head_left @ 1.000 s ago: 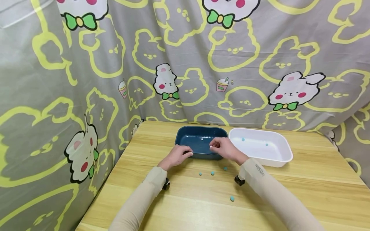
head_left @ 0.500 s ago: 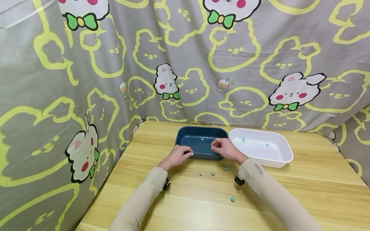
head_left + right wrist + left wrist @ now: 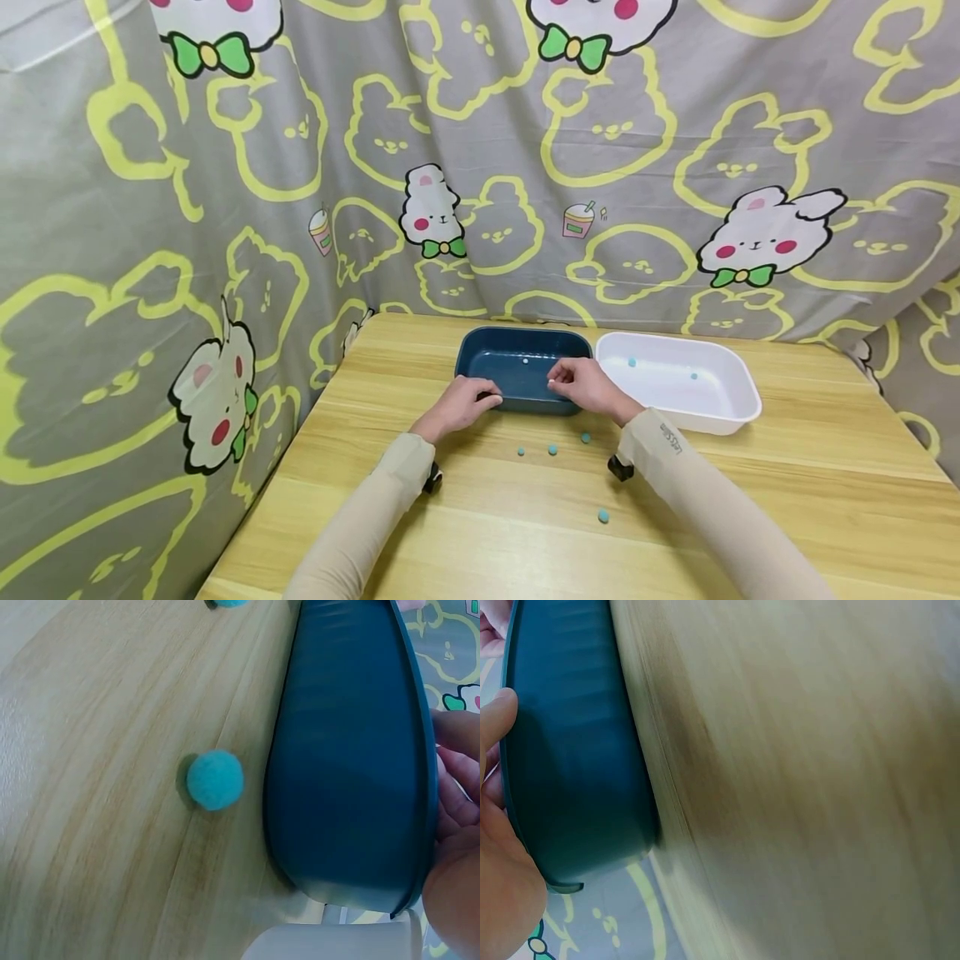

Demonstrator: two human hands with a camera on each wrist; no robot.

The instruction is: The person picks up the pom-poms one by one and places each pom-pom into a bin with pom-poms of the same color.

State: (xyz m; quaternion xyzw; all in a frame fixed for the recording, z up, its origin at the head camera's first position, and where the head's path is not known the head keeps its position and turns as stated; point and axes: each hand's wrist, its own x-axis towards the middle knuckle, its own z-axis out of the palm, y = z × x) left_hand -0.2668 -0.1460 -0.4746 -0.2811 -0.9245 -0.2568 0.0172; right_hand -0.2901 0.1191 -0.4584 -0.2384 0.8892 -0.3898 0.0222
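Note:
A dark blue basin [image 3: 517, 407] stands towards the back of the table. My left hand [image 3: 461, 402] grips its near rim at the left, the thumb [image 3: 502, 712] outside and the other fingers behind the rim. Over the basin's right part, my right hand [image 3: 588, 386] pinches a small white pompom [image 3: 551, 382] at its fingertips. Another white pompom [image 3: 526, 362] lies inside the basin. In the right wrist view the curled fingers show beyond the basin wall [image 3: 349, 757], which hides what they hold.
A white basin [image 3: 738, 408] stands against the right of the blue one, with two light blue pompoms inside, one [image 3: 632, 362] further left. Several more blue pompoms, among them one [image 3: 603, 517] nearest me, lie on the wooden table [image 3: 510, 533]. A patterned curtain [image 3: 495, 292] hangs behind.

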